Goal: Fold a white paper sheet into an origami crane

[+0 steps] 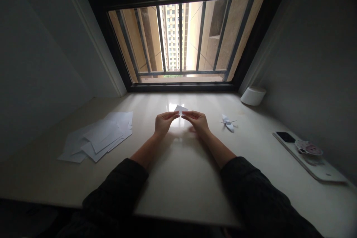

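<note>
A small folded piece of white paper is held just above the pale tabletop, near its middle. My left hand pinches its left side and my right hand pinches its right side, fingertips almost meeting. Both hands are closed on the paper. A finished white paper crane lies on the table a little to the right of my right hand.
A loose pile of white paper sheets lies at the left. A white round container stands at the back right by the barred window. A white phone with a sticker grip lies at the right edge.
</note>
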### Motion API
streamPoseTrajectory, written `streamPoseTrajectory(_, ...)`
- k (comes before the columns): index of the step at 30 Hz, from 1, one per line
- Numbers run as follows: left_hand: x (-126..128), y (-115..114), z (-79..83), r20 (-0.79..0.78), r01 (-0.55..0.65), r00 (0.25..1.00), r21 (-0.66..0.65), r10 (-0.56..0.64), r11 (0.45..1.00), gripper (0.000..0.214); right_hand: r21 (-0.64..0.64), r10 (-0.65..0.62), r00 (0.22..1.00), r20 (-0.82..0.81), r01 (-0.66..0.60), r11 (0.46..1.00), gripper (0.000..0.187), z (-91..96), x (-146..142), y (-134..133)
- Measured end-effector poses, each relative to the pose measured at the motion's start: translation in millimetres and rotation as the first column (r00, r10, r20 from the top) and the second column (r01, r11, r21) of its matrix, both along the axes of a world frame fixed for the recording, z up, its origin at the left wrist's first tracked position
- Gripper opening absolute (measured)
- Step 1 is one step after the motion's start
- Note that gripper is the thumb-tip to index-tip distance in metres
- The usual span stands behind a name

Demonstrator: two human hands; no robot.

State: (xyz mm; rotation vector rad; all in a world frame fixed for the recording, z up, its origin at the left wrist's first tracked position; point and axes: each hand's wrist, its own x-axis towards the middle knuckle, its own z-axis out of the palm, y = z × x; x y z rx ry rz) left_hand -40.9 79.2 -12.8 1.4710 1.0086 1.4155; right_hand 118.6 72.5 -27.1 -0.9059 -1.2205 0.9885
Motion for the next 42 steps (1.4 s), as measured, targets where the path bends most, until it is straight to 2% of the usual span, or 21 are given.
streamPoseTrajectory(4,2,1,-1.0,0.063,-0.046,0.997,-0.06,0.05,0.997,0.032,-0.015,-0.013,1.0,-0.014,0.013,1.0,0.026,2.4,-2,-1)
streamPoseTrajectory(12,7,-1,-4.2,0.168,-0.055,0.984,-0.007,0.056,0.998,0.035,-0.028,-0.038,0.993,-0.108,0.035,0.999,0.024,0.0,-5,2)
streamPoseTrajectory(18,11,-3,-5.1,0.226,-0.1,0.968,-0.056,0.11,0.993,0.029,-0.048,-0.037,0.989,-0.14,0.031,0.998,0.024,4.0,-9,-2)
streamPoseTrajectory(25,15,-6,-1.0,0.285,-0.084,0.951,-0.147,0.124,0.985,0.033,-0.057,-0.053,0.986,-0.155,0.044,0.997,0.022,5.3,-11,-4)
streamPoseTrajectory(31,17,-10,0.6,0.271,-0.088,0.955,-0.112,0.116,0.99,0.033,-0.089,-0.136,0.975,-0.178,0.122,0.989,0.026,6.1,-12,-5)
streamPoseTrajectory(42,21,-12,1.3,0.336,-0.059,0.935,-0.156,0.109,0.986,0.034,-0.108,-0.138,0.963,-0.232,0.115,0.987,0.026,7.5,-13,-5)
